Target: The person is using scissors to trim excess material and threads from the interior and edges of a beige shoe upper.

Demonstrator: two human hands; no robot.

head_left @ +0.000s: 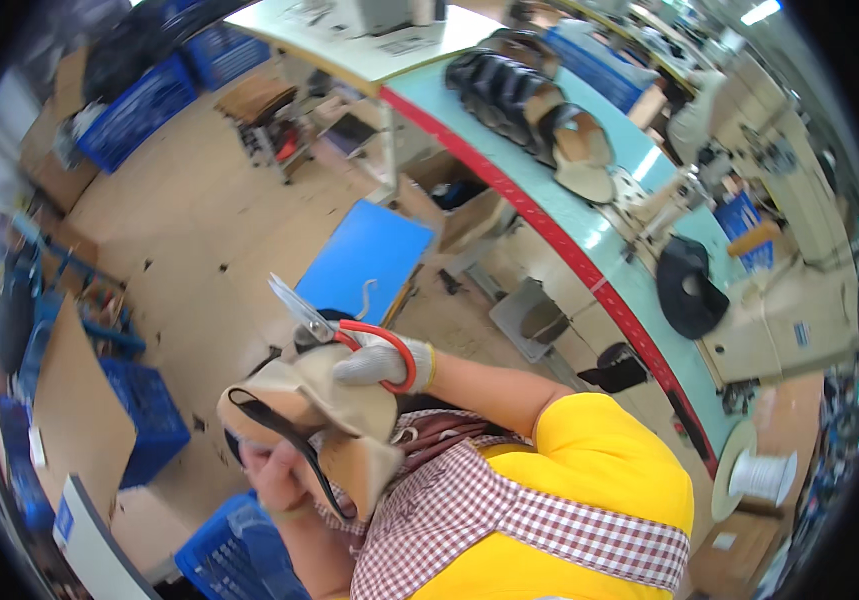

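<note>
In front of my chest is a beige and tan leather shoe upper (360, 395) with a black-edged opening. My left hand (275, 478), bare, grips its lower left side, with the fingers partly hidden behind the leather. My right hand (380, 362) wears a pale glove and is closed round scissors (322, 325) with red handles. The gloved fingers also press near the upper's top edge. The scissor blades point up and left, slightly parted, beyond the leather.
A green worktable (550, 170) with a red edge curves along the right, carrying a row of dark shoe uppers (510, 95) and a sewing machine (780, 220). A blue board (368, 258) lies ahead. Blue crates (138, 112) stand at the left. A thread spool (762, 477) sits lower right.
</note>
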